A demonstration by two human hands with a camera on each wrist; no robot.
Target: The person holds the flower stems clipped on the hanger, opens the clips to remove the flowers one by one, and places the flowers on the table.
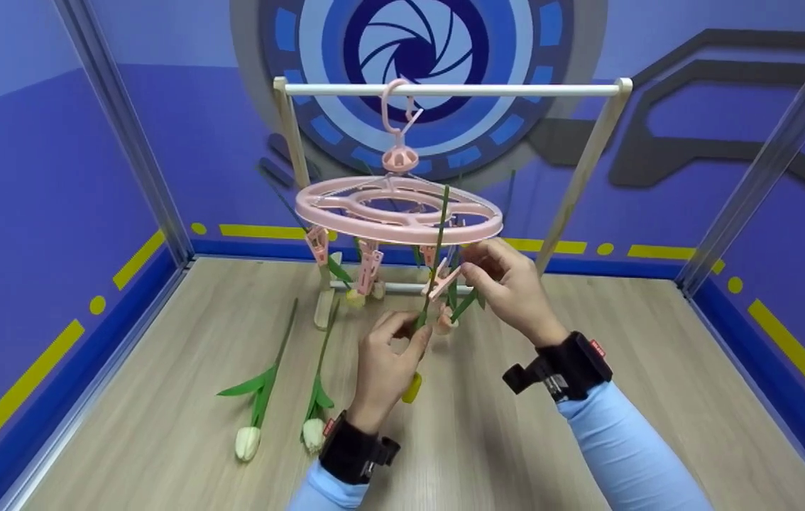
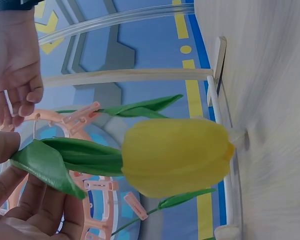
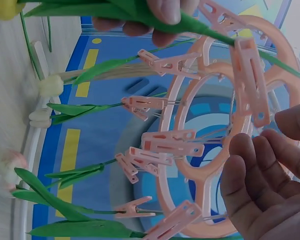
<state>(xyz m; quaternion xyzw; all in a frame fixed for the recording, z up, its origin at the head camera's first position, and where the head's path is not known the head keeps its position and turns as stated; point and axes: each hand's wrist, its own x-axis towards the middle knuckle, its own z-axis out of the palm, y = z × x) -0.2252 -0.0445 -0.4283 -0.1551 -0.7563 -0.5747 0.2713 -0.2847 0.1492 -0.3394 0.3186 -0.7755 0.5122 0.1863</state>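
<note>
The yellow tulip [image 2: 177,157] is held bloom-down below the right front of the ring [image 1: 367,227], its stem [image 1: 444,213] risen before the rim. It is pinched at the stem and leaves [image 2: 45,165] in the left grip [image 1: 390,362]. By the right grip [image 1: 516,291] nothing is seen to be held; its fingers are loosely bent beside the handles of a peg [image 3: 252,82] hung below the ring. The stem is crossed by the peg's mouth; whether it is firmly bitten cannot be told. Other tulips [image 3: 85,228] are hung below the ring, and two white tulips [image 1: 248,444] are laid on the surface [image 1: 161,426], in front of the ring and to its left.

The step in hand is judged to be the clipping of this stem. The stem is best steadied and seated deep in the mouth, clear of the leaves. The bite should be tested by a slight slackening before the tulip is let go, and no pull should be put on the ring, lest it be swung.
</note>
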